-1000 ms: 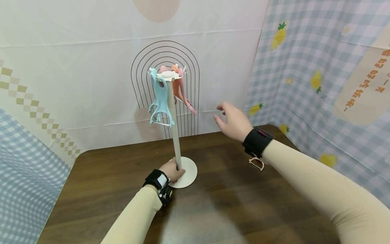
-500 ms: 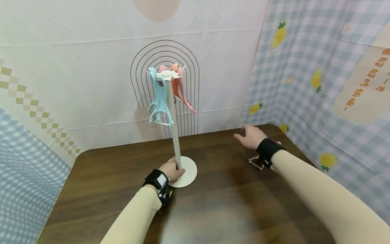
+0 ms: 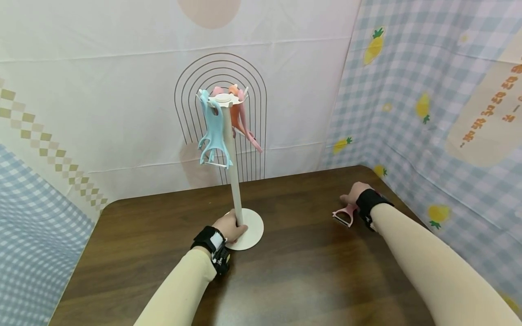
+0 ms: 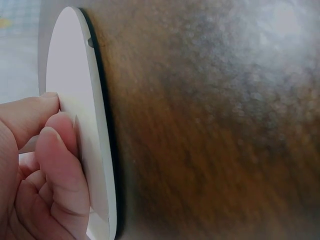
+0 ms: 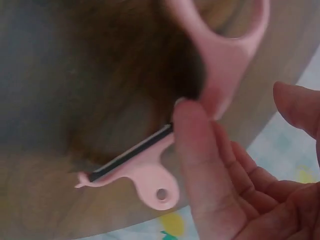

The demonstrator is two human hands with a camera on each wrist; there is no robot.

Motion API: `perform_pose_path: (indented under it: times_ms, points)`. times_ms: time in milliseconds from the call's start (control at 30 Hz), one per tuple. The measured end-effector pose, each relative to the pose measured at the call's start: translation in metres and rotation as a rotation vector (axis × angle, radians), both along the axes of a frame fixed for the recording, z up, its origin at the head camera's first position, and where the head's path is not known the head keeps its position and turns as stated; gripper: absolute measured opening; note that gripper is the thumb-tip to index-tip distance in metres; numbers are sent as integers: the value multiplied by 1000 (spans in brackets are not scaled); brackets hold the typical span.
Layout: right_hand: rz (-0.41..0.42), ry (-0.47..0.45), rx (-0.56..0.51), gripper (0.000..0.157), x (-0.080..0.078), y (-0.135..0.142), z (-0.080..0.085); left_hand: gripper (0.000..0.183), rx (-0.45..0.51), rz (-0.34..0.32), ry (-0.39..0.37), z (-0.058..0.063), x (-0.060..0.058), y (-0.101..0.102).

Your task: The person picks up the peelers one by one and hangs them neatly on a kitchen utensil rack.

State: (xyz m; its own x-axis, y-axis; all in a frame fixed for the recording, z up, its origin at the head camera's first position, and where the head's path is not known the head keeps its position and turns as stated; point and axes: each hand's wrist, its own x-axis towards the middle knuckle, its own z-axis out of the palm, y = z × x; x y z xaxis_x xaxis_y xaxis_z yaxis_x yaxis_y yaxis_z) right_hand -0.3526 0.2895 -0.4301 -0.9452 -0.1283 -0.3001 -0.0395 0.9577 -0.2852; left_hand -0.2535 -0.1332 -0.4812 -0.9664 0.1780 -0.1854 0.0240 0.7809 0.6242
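A white stand (image 3: 234, 181) with hooks at its top rises from the table. My left hand (image 3: 229, 226) grips its pole low down, fingertips close over the round base (image 4: 75, 75). On the hooks hang light blue peelers (image 3: 215, 127), an orange peeler (image 3: 235, 117) and pink ones (image 3: 246, 127). At the right, a pink Y-shaped peeler (image 3: 349, 211) lies on the table. My right hand (image 3: 359, 192) is at its handle end, fingertips right at the handle and thumb spread apart. Beside them in the right wrist view shows a pink piece with a dark blade and a holed tab (image 5: 155, 180).
The dark wooden table (image 3: 285, 280) ends at a white printed cloth (image 3: 306, 90) behind. Blue checked cloth (image 3: 428, 136) with pineapple prints hangs along the right side, and more checked cloth (image 3: 36, 253) is at the left.
My right hand has moved down and to the right, from the air above the table to the pink peeler. The left hand and the stand have stayed in place.
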Motion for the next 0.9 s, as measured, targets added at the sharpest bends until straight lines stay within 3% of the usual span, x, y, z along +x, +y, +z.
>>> perform_pose_path:
  times_ms: [267, 367, 667, 900]
  points:
    - [11, -8, 113, 42, 26, -18, 28, 46, 8, -3, -5, 0, -1, -1]
    - [5, -42, 131, 40, 26, -21, 29, 47, 13, -6, -10, -2, -2, -1]
    - [45, -91, 162, 32, 11, -14, 8, 45, 19, -12, -4, -3, -2, -2]
    - [77, -49, 150, 32, 4, -17, -1, 44, 22, -13, 3, -1, -1, -2]
